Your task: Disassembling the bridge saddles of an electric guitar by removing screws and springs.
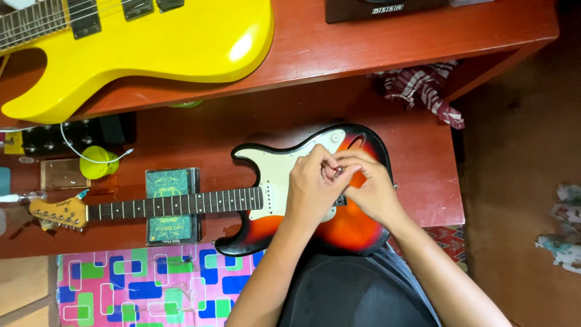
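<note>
Both hands meet over the body of the sunburst electric guitar [348,227], which lies flat on the red counter [417,157] in front of the person. The left hand [311,191] is curled, its fingers bent inward. The right hand [372,191] pinches a small metal part [339,171] between its fingertips. Both forearms come up from the lower edge and lean toward each other. Under the guitar neck lies a flat green package [171,206], rectangular, in clear plastic.
</note>
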